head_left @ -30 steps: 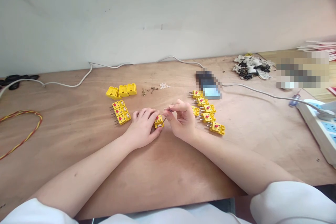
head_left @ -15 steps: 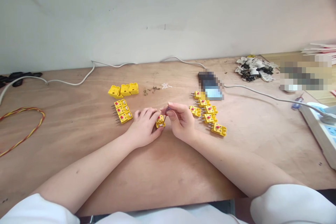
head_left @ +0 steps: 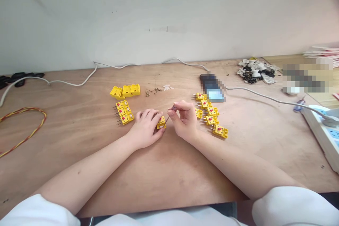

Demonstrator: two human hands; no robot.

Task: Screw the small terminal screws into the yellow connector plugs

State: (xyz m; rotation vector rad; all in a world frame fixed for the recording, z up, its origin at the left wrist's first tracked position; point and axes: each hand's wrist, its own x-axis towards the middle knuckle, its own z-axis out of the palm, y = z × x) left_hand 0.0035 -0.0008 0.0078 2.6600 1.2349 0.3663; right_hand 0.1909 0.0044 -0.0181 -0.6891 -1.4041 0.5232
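Note:
My left hand (head_left: 145, 129) is closed around a small yellow plug connector (head_left: 161, 123) with a red dot, holding it down on the table; part of the connector hides under my fingers. Between thumb and fingertips, my right hand (head_left: 185, 120) grips a small screwdriver (head_left: 169, 114), its thin shaft slanting down to the connector's right side. Left of my left hand lie several like connectors (head_left: 124, 112) in a stack, pins pointing left. More connectors (head_left: 212, 119) are spread to the right of my right hand, one partly hidden behind it.
Yellow covers (head_left: 127, 90), brass screws (head_left: 156, 90) and white pieces (head_left: 167, 87) lie beyond my hands. A pixelated device (head_left: 213, 86) has a cable. Farther right are a black-and-white parts pile (head_left: 256, 70), another screwdriver (head_left: 299, 105) and a power strip (head_left: 321, 130). Twisted wire (head_left: 37, 134) lies left.
My right hand has tilted the screwdriver handle slightly to the right, so the shaft leans more. My left hand keeps the connector in the same spot.

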